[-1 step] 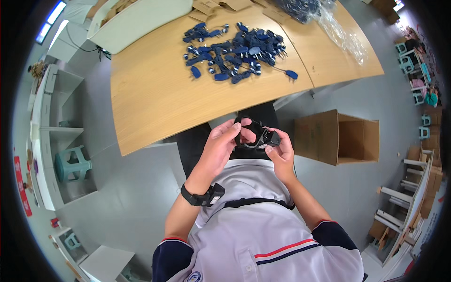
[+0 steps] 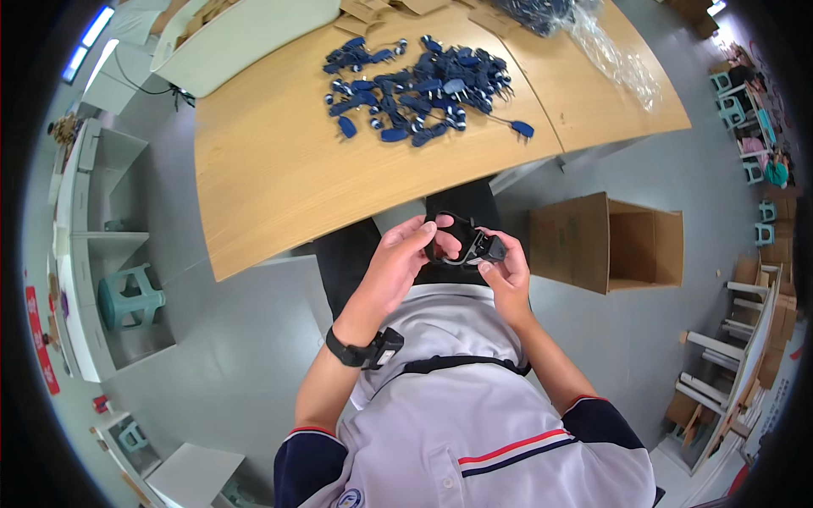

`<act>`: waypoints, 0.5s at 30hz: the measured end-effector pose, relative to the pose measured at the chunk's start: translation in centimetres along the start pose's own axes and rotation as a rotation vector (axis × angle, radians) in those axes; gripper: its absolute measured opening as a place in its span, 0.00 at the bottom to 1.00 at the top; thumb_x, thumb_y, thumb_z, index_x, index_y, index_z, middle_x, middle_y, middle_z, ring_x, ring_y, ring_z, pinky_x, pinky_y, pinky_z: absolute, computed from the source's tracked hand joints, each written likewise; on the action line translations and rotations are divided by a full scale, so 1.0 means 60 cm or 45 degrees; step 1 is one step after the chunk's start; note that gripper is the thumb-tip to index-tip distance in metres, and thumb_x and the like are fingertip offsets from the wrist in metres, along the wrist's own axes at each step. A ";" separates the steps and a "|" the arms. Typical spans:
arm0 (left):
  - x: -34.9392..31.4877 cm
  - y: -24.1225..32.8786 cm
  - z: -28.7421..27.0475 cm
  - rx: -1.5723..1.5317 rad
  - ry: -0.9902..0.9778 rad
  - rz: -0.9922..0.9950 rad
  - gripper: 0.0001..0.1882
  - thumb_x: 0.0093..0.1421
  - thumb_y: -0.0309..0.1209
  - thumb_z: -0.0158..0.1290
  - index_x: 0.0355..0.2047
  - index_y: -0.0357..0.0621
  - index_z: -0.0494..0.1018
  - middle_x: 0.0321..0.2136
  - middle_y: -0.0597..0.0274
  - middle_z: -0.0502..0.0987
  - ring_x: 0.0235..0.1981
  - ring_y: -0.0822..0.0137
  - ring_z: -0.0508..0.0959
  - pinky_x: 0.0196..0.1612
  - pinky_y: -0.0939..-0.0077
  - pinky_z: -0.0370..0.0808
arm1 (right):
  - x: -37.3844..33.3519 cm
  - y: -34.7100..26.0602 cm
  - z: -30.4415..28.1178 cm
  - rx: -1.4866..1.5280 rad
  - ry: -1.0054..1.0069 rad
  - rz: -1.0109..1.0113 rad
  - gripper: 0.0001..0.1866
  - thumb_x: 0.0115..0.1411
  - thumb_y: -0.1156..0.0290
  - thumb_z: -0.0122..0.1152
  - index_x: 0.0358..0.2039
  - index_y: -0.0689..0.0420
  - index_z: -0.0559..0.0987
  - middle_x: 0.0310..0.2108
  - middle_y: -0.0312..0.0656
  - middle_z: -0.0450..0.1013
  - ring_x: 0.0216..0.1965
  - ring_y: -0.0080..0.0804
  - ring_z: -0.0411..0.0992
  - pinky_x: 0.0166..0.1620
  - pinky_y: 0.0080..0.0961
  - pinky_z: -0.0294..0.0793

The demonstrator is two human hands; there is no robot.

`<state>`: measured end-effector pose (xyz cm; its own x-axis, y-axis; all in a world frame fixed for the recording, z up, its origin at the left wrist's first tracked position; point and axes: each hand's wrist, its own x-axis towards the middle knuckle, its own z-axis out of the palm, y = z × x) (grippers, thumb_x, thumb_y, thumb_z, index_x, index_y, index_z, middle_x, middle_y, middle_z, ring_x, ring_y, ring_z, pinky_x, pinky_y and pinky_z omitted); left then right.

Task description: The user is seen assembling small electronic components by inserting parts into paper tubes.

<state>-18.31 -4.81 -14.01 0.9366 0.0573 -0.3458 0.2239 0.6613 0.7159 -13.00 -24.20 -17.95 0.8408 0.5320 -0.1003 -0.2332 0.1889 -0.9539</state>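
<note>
Over my lap, just off the table's near edge, I hold a black wrist strap with a small boxy device (image 2: 489, 247) on it. The fingers of my left hand (image 2: 415, 250) are curled round the strap's loop. My right hand (image 2: 508, 275) pinches the boxy part between thumb and fingers. A similar black band with a boxy device (image 2: 385, 348) is worn on my left wrist. On the table (image 2: 279, 186), beyond my hands, lies a heap of dark blue plug adapters with bundled cords (image 2: 415, 93).
A white bin (image 2: 246, 46) with brown cardboard pieces stands at the table's far left. Clear plastic wrapping (image 2: 622, 72) lies far right. An open cardboard box (image 2: 605, 245) sits on the floor to my right. Shelves with a green stool (image 2: 131, 296) are at left.
The view has shifted very slightly, so the table and heap sit a little higher and further left in it. My hands keep the same grip on the strap and device.
</note>
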 end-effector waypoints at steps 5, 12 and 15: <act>0.059 -0.062 -0.036 -0.092 -0.089 -0.300 0.18 0.66 0.38 0.51 0.52 0.41 0.71 0.33 0.69 0.77 0.36 0.75 0.76 0.40 0.77 0.73 | -0.005 0.058 -0.059 -0.020 0.084 0.305 0.24 0.61 0.79 0.58 0.58 0.62 0.67 0.44 0.38 0.71 0.40 0.22 0.72 0.48 0.20 0.72; 0.125 -0.069 -0.056 -0.357 -0.144 -0.210 0.17 0.68 0.34 0.47 0.53 0.37 0.70 0.38 0.64 0.78 0.41 0.71 0.78 0.50 0.66 0.75 | 0.056 0.061 -0.056 0.155 0.162 0.245 0.23 0.62 0.73 0.58 0.56 0.64 0.67 0.38 0.39 0.73 0.37 0.24 0.72 0.43 0.23 0.74; 0.129 -0.073 -0.052 -0.306 -0.068 -0.176 0.19 0.69 0.34 0.46 0.55 0.35 0.69 0.38 0.64 0.78 0.41 0.71 0.77 0.51 0.67 0.73 | 0.067 0.066 -0.061 0.154 0.140 0.294 0.22 0.62 0.73 0.58 0.56 0.63 0.67 0.38 0.38 0.73 0.37 0.23 0.72 0.43 0.22 0.74</act>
<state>-12.87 -4.94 -21.69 0.9158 -0.0812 -0.3934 0.2864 0.8189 0.4974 -8.73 -24.34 -23.18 0.8052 0.4806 -0.3475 -0.4757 0.1735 -0.8623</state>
